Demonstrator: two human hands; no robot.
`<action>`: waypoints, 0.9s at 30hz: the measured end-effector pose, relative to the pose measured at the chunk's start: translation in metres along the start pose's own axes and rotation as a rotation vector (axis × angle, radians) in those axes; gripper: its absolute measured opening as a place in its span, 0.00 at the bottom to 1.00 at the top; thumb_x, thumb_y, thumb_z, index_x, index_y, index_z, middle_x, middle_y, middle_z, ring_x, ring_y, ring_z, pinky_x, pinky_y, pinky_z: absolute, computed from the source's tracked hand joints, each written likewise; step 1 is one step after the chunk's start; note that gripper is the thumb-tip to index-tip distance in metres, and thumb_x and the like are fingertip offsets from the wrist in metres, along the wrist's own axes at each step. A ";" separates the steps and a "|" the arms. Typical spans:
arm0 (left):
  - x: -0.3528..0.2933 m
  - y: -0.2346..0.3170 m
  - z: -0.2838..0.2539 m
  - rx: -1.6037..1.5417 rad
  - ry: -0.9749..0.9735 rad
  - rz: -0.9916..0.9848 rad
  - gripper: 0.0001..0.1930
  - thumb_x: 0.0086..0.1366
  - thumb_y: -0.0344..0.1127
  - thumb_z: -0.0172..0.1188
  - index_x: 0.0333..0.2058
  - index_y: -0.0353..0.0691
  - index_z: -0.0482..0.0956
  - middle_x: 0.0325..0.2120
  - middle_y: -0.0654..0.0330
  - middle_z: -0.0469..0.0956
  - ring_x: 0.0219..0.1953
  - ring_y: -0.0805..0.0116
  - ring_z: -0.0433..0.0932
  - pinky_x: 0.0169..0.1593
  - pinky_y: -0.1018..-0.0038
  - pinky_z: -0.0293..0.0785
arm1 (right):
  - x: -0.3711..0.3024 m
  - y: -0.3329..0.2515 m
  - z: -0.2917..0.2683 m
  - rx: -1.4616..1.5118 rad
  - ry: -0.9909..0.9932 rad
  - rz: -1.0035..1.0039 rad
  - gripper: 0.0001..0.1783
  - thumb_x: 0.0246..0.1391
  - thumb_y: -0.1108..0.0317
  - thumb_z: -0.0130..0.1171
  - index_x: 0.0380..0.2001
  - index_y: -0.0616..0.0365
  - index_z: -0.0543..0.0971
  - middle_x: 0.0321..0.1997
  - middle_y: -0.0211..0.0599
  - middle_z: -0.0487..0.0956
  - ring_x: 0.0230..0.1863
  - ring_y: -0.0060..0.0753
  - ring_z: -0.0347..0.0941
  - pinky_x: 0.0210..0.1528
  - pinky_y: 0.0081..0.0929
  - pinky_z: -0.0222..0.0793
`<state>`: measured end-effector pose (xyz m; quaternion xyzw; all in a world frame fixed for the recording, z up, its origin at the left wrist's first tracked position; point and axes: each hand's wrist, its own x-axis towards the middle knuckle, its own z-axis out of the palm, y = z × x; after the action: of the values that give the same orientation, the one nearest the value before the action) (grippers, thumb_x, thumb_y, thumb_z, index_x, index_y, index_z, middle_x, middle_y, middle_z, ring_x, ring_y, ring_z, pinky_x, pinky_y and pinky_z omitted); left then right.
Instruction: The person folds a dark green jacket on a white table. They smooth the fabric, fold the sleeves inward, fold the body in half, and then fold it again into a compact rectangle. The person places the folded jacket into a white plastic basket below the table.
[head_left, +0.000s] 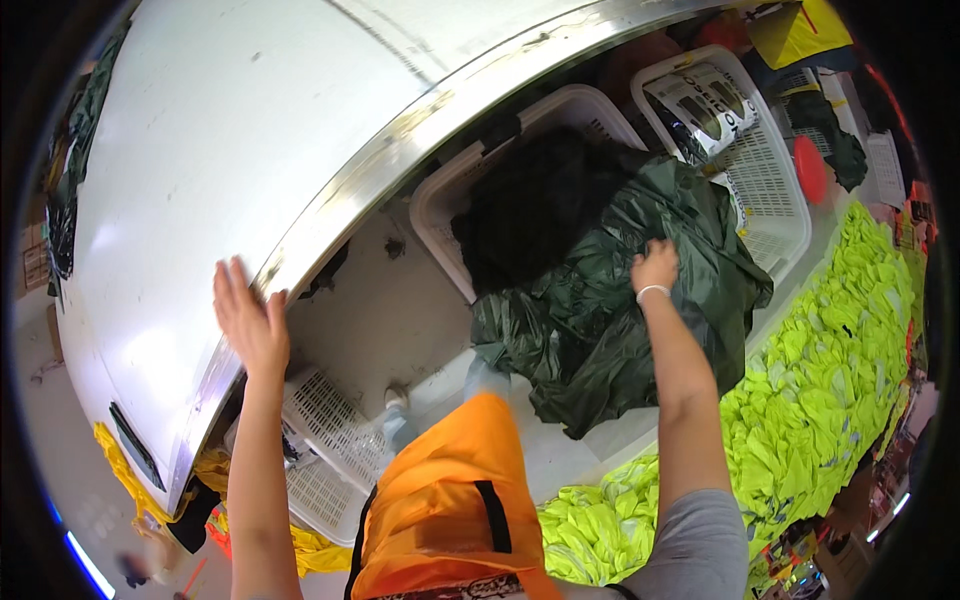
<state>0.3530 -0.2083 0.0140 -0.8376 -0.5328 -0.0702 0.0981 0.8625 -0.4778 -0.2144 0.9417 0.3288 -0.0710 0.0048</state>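
Observation:
My left hand is at the metal-trimmed edge of the white table, its fingers stretched out and nothing in them. Off to the right, my right hand has its fingers curled into a large dark green plastic bag. The bag's loose, crumpled film spreads over the near side of a white plastic basket and hangs down outside it. Inside that basket lies a dark, almost black mass whose kind is too dark to make out.
Another white basket with printed plastic packaging stands at the far right. Bright yellow-green garments are heaped along the right. White baskets sit under the table near my left arm. An orange apron covers my front.

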 end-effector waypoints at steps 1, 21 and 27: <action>0.003 0.004 -0.003 -0.022 0.013 -0.011 0.31 0.64 0.45 0.46 0.64 0.42 0.56 0.64 0.48 0.54 0.65 0.48 0.54 0.66 0.58 0.49 | 0.028 0.010 -0.004 -0.146 0.166 -0.066 0.28 0.45 0.66 0.64 0.51 0.55 0.71 0.53 0.45 0.68 0.55 0.49 0.64 0.57 0.43 0.62; -0.021 0.236 0.023 -1.379 -1.167 -1.257 0.34 0.62 0.62 0.50 0.59 0.46 0.67 0.56 0.51 0.69 0.55 0.52 0.70 0.59 0.60 0.64 | -0.184 -0.057 -0.334 0.973 -0.620 -0.695 0.11 0.38 0.72 0.60 0.30 0.61 0.76 0.27 0.44 0.74 0.29 0.45 0.73 0.33 0.34 0.70; 0.006 0.286 -0.031 -2.205 -1.505 -0.669 0.26 0.62 0.48 0.56 0.53 0.37 0.71 0.48 0.55 0.75 0.46 0.60 0.76 0.51 0.65 0.71 | -0.286 -0.095 -0.345 0.798 -0.870 -1.242 0.25 0.41 0.67 0.60 0.48 0.56 0.75 0.32 0.41 0.71 0.38 0.45 0.71 0.39 0.35 0.67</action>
<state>0.6143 -0.3284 0.0199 -0.1495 -0.3002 -0.0065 -0.9421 0.6273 -0.5614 0.1700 0.4110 0.7043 -0.5262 -0.2412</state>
